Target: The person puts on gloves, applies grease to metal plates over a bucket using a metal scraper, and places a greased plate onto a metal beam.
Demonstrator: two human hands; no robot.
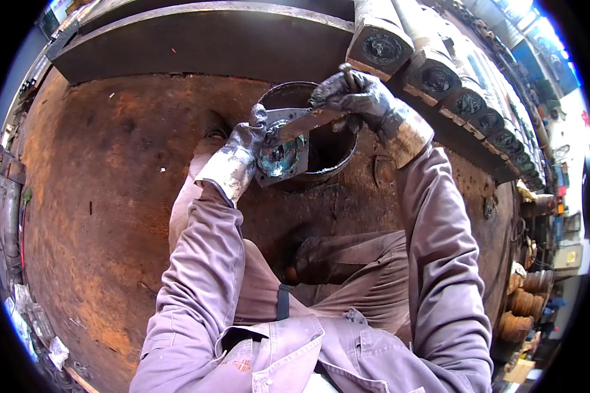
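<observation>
My left hand [241, 147], in a grease-blackened glove, grips the left edge of a square metal plate [299, 164] with a round, greasy centre. The plate is held above the left side of a dark round bucket [343, 164]. My right hand [364, 98], also in a dirty glove, is closed around one end of a flat brown strip, like a scraper [311, 122]. The strip slants down to the left across the plate's upper part, its far end close to my left fingers. Shadow hides most of the bucket's inside.
A rust-brown floor [105, 190] surrounds the bucket. A long dark steel beam [203, 46] lies beyond it. To the upper right, several rollers with square, greased end plates [381, 49] rest in a row. Rusty round parts [524, 304] are stacked at the right.
</observation>
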